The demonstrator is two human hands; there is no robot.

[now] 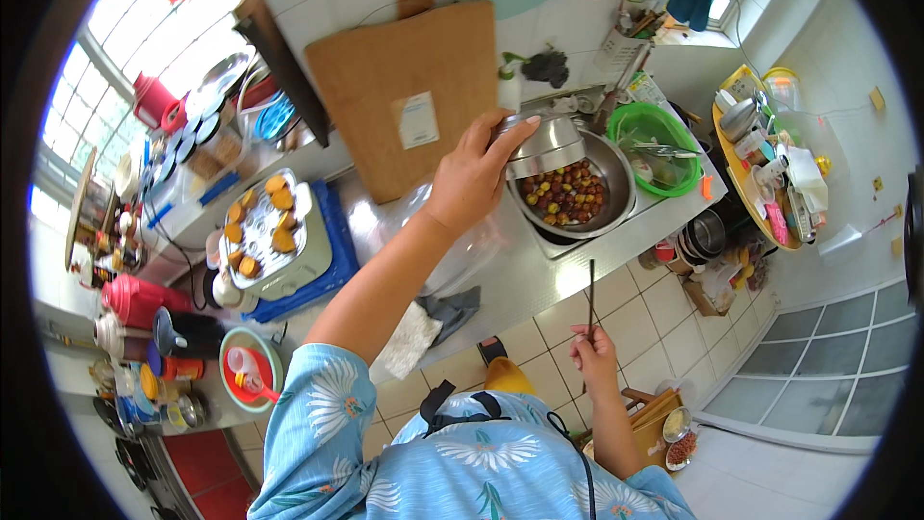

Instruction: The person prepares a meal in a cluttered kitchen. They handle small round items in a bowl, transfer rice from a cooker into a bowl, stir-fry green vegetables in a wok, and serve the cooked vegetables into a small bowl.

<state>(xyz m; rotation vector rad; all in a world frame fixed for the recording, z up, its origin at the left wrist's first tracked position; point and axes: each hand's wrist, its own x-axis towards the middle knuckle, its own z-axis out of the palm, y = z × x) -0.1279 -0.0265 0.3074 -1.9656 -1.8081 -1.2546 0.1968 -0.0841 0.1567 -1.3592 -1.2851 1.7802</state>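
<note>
My left hand grips a metal bowl by its side. That bowl is tipped over a wide steel pot, its inside hidden from view. Many small round pieces, brown, dark red and yellow, lie in the pot; they look like nuts or small fruits. Closer to my body, my right hand is closed around dark, thin chopsticks, which point up toward the counter, apart from the pot. Whether there is one stick or a pair is hard to tell.
Right of the pot sits a green basket. A wooden cutting board leans on the wall. At left, a steamer with cut brown-orange pieces stands on a blue tray. A grey cloth hangs over the counter edge.
</note>
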